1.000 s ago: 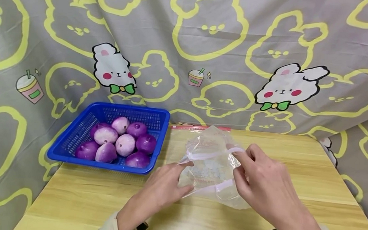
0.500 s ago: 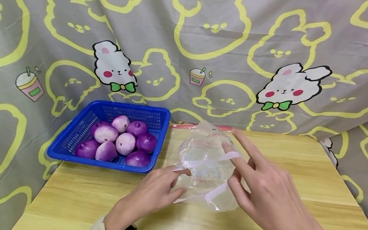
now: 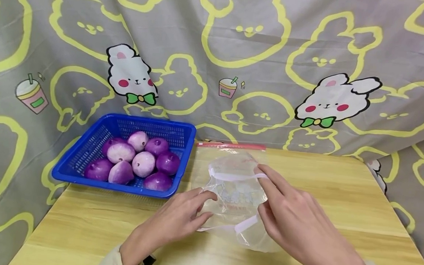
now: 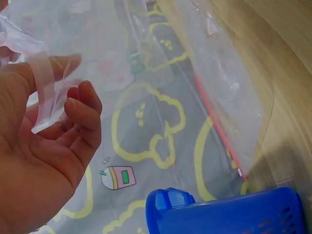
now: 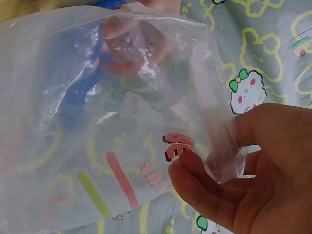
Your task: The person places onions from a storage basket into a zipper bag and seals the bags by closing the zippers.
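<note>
At lower centre, the clear plastic bag (image 3: 239,192), gripped by left hand (image 3: 174,215) and right hand (image 3: 296,216), is best held wide-mouthed.

Edges are cropping the left wrist view.
The basket (image 4: 229,214) is running off below, the left hand (image 4: 51,156) leftward.
</note>
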`<state>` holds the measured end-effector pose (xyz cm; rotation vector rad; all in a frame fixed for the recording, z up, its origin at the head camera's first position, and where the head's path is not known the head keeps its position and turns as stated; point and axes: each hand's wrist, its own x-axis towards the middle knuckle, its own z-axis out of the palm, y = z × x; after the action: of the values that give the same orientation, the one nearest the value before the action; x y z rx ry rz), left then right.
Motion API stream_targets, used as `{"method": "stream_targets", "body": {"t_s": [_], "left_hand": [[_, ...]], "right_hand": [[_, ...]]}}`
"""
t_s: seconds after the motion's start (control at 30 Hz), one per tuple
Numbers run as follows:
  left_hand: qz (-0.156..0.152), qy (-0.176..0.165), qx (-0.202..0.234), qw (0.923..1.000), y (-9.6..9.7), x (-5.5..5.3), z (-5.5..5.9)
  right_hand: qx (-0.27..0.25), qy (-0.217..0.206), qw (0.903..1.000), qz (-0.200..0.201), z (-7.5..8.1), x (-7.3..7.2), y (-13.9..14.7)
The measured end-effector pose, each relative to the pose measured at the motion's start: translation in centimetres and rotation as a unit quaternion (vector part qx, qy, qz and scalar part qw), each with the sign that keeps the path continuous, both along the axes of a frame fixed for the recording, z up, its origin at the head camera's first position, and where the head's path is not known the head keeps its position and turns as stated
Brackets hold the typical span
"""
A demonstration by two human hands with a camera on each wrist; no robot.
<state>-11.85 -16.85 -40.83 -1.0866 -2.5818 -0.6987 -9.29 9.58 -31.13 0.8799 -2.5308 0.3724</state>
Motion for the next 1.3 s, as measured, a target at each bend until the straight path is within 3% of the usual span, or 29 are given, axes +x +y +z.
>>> {"method": "stream_targets", "body": {"t_s": [0.23,0.43,0.6,0.77,1.3], "left_hand": [[0.005,0.034,0.016,0.9993,-0.2,0.6,-0.2],[0.031,0.045,0.021,0.9983,-0.5,1.4,0.0],[0.044,0.045,0.058,0.9963,-1.4,1.8,0.3],[0.062,0.045,0.084,0.9935,-2.3,1.2,0.3],[0.111,0.046,0.085,0.9890,-5.0,-0.6,-0.1]], "right_hand": [[0.008,0.013,0.9998,-0.015,-0.7,-0.4,-0.2],[0.015,0.020,0.9995,-0.019,-1.0,-0.7,-0.4],[0.018,0.025,0.9993,-0.020,-1.3,-0.9,-0.4],[0.019,0.026,0.9992,-0.025,-1.4,-1.0,-0.2],[0.017,0.045,0.9987,-0.016,-1.8,-1.4,0.4]]}}
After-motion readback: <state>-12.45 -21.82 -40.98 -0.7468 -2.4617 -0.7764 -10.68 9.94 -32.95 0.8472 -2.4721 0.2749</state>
